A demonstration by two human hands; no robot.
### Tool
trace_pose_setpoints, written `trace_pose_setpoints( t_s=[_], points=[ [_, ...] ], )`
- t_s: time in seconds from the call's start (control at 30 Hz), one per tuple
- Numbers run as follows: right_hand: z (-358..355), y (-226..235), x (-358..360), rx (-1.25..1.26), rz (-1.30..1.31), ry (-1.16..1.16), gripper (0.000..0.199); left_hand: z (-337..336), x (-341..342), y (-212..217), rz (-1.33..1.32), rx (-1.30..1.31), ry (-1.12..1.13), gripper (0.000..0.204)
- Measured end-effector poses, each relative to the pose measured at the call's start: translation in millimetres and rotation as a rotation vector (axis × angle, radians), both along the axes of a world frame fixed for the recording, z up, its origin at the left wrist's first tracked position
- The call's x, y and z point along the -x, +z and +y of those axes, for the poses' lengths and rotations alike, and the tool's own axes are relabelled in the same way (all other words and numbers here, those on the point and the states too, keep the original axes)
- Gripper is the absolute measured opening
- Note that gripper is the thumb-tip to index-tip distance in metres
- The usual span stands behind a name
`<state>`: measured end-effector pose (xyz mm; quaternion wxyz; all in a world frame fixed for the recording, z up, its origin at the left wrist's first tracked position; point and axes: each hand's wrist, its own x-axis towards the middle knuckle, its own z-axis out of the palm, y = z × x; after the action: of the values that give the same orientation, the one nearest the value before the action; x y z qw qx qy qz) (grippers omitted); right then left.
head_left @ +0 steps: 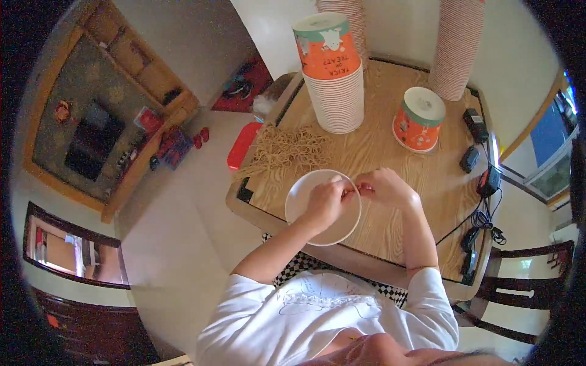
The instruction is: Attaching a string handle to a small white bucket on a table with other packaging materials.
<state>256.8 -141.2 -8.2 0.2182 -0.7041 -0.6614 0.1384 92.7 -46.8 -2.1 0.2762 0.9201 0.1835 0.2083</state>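
Note:
A white-lined paper bucket [295, 201] sits at the table's near edge, its round opening tilted up toward me. My left hand [328, 200] reaches inside it, fingers closed in a pinch against the right wall just under the rim. From outside, my right hand [388, 186] meets the same spot, its thumb and fingers pressed together at the rim. Whatever small thing lies between the right fingertips is hidden. Left of the far part of the bucket lies a tangled heap of tan twine [287, 148], cut into loose strands.
Behind stands a tall stack of upside-down paper buckets [334, 91], orange and green on top. A shorter orange bucket stack [419, 122] is to the right, and another tall stack [458, 49] rises farther back. Black adapters and cables [482, 218] line the right edge, beside a dark chair [519, 293].

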Motion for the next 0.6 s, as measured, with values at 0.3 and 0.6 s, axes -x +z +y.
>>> trace_pose_setpoints(
  t_s=[0.3,0.6],
  points=[
    [0,13,2,-0.089,0.024,0.037,0.014,4,-1,-2,-0.025,-0.014,0.035,0.006],
    [4,10,4,-0.111,0.308,0.063,0.02,9,2,-9,-0.061,-0.004,0.088,0.007]
  ],
)
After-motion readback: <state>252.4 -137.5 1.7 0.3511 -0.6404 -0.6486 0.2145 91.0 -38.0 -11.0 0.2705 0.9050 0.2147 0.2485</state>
